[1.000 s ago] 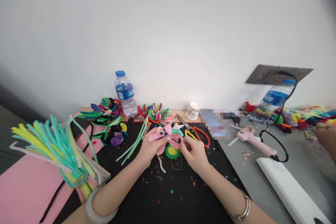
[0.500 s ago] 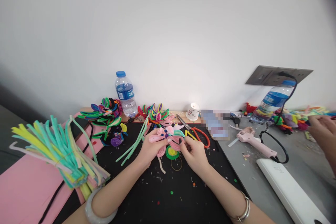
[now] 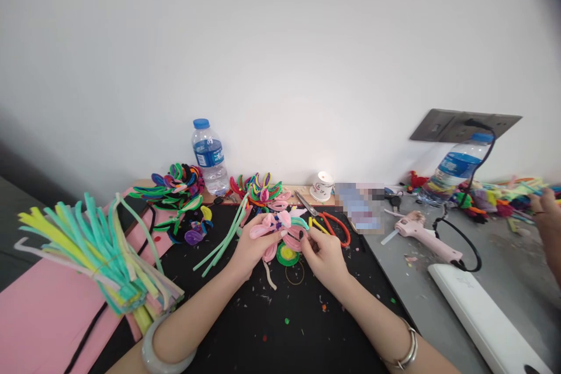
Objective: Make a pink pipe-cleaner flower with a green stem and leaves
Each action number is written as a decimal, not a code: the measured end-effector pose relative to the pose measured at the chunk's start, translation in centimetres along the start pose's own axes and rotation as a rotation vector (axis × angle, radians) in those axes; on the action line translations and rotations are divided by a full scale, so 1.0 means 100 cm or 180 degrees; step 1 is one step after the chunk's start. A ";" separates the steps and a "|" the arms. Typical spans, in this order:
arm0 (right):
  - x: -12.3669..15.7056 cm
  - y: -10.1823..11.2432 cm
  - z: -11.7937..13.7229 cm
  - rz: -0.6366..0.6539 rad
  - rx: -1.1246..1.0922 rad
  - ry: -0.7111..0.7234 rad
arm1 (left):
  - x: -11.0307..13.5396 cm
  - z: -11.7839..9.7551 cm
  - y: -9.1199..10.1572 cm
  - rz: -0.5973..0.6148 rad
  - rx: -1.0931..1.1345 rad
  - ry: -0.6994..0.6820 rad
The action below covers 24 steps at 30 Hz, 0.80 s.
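The left hand pinched a pink looped flower between thumb and fingers, and the right hand had its fingertips closed on a loop at the flower's right side. The flower sat between the two hands, above the black surface. By its look, several loops were formed and gathered around a purple-marked middle; the loop under the right fingertips seemed the part being shaped, and a pale strand below was untrimmed. Whether the green-and-yellow disc was joined to the flower was hard to tell, being partly covered. Farther out, mint stems and a tied bundle of stems lay unworked, with scissors and a glue gun set down unused.
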State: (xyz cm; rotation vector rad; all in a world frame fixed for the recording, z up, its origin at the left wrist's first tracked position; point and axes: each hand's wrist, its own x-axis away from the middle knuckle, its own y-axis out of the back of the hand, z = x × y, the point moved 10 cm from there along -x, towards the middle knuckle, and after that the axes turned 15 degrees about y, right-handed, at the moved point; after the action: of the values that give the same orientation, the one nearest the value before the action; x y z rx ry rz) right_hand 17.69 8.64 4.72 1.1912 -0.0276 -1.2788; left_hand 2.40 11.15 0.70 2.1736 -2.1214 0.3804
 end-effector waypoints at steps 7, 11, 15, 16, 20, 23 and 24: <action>-0.001 -0.002 0.005 0.0059 -0.0128 0.0070 | -0.001 0.002 -0.001 0.0039 0.0139 0.0057; -0.002 -0.002 0.005 0.0052 -0.0179 0.0078 | 0.000 0.001 -0.003 0.0102 0.0193 0.0033; -0.001 -0.003 0.005 0.0056 -0.0207 0.0079 | -0.001 0.002 -0.001 0.0049 0.0194 -0.0002; -0.001 -0.003 0.005 0.0059 -0.0218 0.0076 | -0.001 0.002 -0.001 0.0029 0.0188 -0.0010; -0.001 -0.004 0.004 0.0066 -0.0257 0.0061 | -0.001 0.002 0.000 -0.0004 0.0104 -0.0003; -0.001 -0.005 0.002 0.0091 -0.0275 0.0039 | 0.000 0.002 -0.001 0.0030 0.0071 0.0012; 0.000 -0.005 0.001 0.0107 -0.0284 0.0025 | 0.000 0.002 -0.001 0.0050 0.0071 0.0008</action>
State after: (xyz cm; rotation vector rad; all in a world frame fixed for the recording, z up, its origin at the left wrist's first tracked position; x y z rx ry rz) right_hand 17.25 8.67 4.44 1.1149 0.0150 -1.2335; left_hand 2.56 11.10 0.51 2.1684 -2.1443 0.4096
